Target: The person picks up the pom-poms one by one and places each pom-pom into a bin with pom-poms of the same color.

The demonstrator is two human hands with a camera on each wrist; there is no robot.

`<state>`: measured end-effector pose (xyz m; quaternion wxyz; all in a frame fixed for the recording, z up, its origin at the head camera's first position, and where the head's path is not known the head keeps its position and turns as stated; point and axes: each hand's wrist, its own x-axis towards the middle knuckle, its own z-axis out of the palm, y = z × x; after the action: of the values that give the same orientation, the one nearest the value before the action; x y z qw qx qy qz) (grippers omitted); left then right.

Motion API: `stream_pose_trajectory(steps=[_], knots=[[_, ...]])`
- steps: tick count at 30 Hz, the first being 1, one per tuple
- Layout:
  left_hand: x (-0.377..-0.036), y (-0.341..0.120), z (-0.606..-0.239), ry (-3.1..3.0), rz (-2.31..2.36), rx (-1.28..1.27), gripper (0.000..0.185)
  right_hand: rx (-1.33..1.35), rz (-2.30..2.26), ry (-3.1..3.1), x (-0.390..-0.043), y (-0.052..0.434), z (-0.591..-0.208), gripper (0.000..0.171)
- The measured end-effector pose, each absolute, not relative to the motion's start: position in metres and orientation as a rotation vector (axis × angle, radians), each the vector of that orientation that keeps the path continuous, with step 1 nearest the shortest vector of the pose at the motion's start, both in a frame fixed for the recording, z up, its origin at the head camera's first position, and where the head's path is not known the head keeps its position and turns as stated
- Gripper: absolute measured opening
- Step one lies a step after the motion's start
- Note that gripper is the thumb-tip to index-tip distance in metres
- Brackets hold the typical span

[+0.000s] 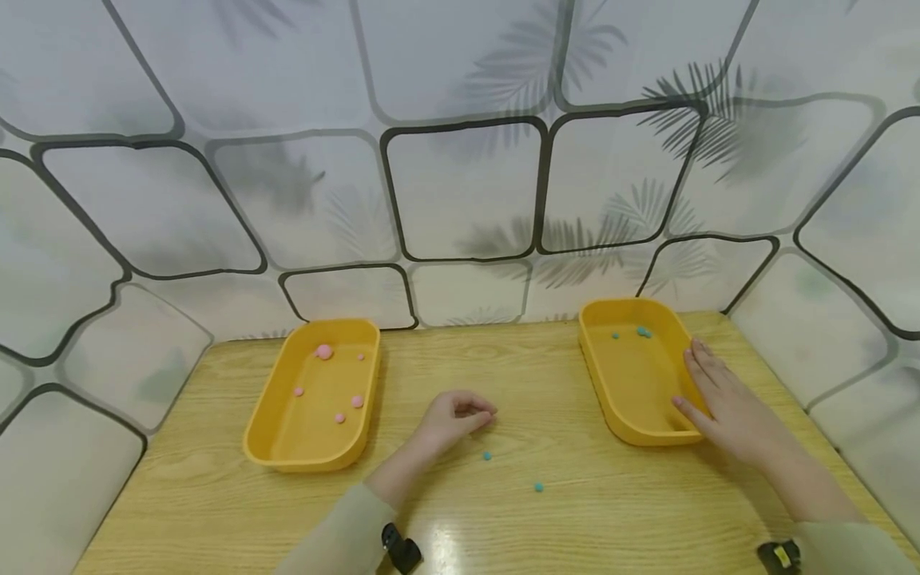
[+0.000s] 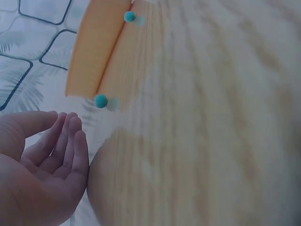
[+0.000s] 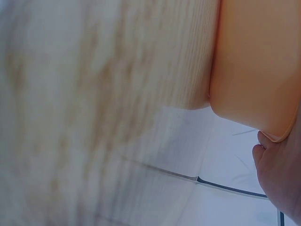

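On the right, a yellow tray (image 1: 640,399) holds a few small teal balls (image 1: 642,331). My right hand (image 1: 740,415) holds its right side, thumb over the rim and fingers along the wall; the right wrist view shows fingertips (image 3: 260,150) just outside that rim. Near the middle of the table is my left hand (image 1: 447,423), fingers loosely bent toward the thumb, nothing visible between them. Two teal balls lie on the wood close by, one (image 1: 487,456) just below its fingertips and another (image 1: 538,487) nearer the front.
A second yellow tray (image 1: 309,443) stands on the left with several pink balls (image 1: 325,351) of differing size. Patterned cloth (image 1: 467,192) rises behind the wooden table (image 1: 474,359) and at both sides.
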<state>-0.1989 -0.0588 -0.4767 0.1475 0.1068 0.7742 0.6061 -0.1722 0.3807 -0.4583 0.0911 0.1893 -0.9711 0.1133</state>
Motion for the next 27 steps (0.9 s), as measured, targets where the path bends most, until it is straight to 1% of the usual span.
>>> stream_pose_trajectory(steps=[11,17,21,27], knots=[[-0.189,-0.072,-0.475,2.326,1.578,0.468,0.013,0.571,0.330,-2.881,-0.173,0.381,-0.459,0.077],[-0.190,-0.080,-0.479,2.258,1.541,0.648,0.019,0.570,0.331,-2.887,-0.173,0.380,-0.459,0.078],[-0.191,-0.084,-0.478,2.242,1.426,0.752,0.023,0.572,0.338,-2.880,-0.173,0.380,-0.458,0.077],[-0.191,-0.084,-0.475,2.283,1.284,0.887,0.023,0.559,0.342,-2.888,-0.173,0.380,-0.458,0.077]])
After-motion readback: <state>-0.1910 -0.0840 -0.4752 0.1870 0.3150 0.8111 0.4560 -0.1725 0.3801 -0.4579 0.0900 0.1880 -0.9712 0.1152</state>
